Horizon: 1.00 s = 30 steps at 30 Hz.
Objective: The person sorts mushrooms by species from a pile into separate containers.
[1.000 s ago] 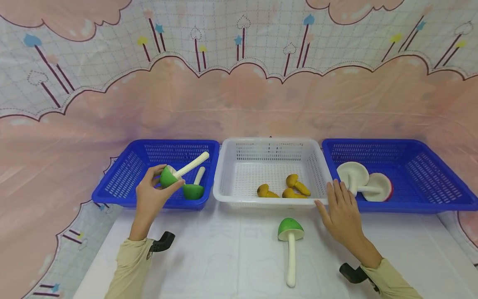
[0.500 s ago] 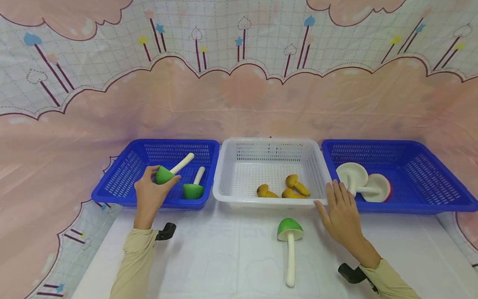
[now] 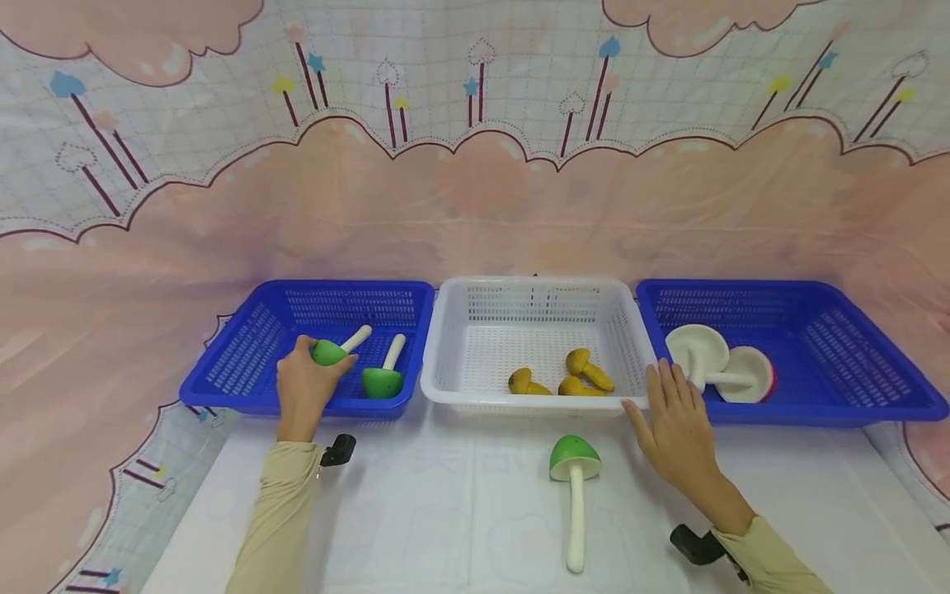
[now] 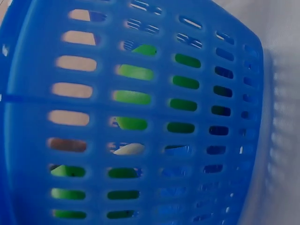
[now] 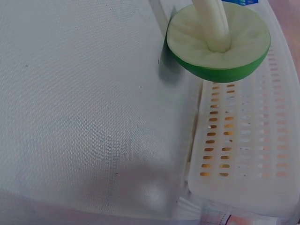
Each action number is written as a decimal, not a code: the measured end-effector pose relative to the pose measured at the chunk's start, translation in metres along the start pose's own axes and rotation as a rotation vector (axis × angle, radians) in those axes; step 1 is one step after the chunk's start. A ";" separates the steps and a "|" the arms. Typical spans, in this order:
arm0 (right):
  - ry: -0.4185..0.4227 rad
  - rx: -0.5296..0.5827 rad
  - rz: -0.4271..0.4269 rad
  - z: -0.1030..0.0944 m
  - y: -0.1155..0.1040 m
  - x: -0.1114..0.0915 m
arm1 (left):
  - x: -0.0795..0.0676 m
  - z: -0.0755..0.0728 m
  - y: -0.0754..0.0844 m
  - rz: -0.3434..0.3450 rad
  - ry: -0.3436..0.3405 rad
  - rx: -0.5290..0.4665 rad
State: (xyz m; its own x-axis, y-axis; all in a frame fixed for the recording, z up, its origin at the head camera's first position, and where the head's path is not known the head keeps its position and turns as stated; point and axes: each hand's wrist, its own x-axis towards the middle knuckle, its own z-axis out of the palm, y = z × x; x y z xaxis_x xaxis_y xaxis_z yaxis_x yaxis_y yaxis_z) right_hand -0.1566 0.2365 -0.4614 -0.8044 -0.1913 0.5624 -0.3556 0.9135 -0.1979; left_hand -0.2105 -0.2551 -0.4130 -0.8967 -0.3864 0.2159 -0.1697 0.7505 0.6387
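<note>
In the head view my left hand [image 3: 303, 384] reaches into the left blue basket [image 3: 223, 400] and grips the green cap of a toy mushroom [image 3: 326, 353], its white stem pointing up to the right. Beside it a second green toy mushroom [image 3: 382, 382] lies in the same basket. The left wrist view shows green patches through the slots of the blue basket wall [image 4: 28, 150]. My right hand [image 3: 681, 437] lies with straight fingers at the adjoining front rims of the white basket [image 3: 534, 402] and right blue basket [image 3: 824, 412].
Another green mushroom [image 3: 575, 462] lies on the white tabletop [image 3: 416, 511] before the white basket; the right wrist view shows its pale underside [image 5: 187, 37]. Several small yellow mushrooms [image 3: 580, 363] lie in the white basket. Two pale-undersided mushrooms [image 3: 745, 371] are in the right basket. A patterned cloth [image 3: 475, 206] hangs behind.
My left hand has lowered the green mushroom deeper into the left blue basket, its stem tip dropping down and left. My right hand has stayed in place.
</note>
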 end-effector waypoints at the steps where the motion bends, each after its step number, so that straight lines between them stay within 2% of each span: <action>1: 0.000 0.001 -0.002 0.000 0.000 0.000 | 0.000 0.000 -0.001 -0.001 0.001 0.008; 6: 0.009 0.003 -0.009 0.000 -0.001 0.002 | 0.003 -0.001 -0.001 0.006 -0.015 0.059; 13: 0.017 0.000 -0.013 0.000 -0.002 0.002 | 0.004 -0.004 0.001 -0.015 -0.101 0.147; 18: 0.020 0.003 -0.018 0.001 -0.002 0.002 | 0.000 -0.005 0.002 0.001 -0.135 0.157; 22: 0.013 0.000 -0.016 0.001 -0.001 0.001 | -0.004 -0.005 0.002 0.056 -0.117 0.112; 30: 0.003 -0.003 -0.005 0.000 0.000 -0.001 | -0.017 -0.008 0.012 0.192 -0.113 -0.085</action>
State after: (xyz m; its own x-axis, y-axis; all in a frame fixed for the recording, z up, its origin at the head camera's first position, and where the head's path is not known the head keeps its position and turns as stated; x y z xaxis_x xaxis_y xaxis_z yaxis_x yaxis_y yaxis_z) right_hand -0.1564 0.2366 -0.4620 -0.8013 -0.1950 0.5657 -0.3583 0.9135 -0.1927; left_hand -0.1937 -0.2439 -0.4037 -0.9501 -0.1752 0.2581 0.0389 0.7544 0.6553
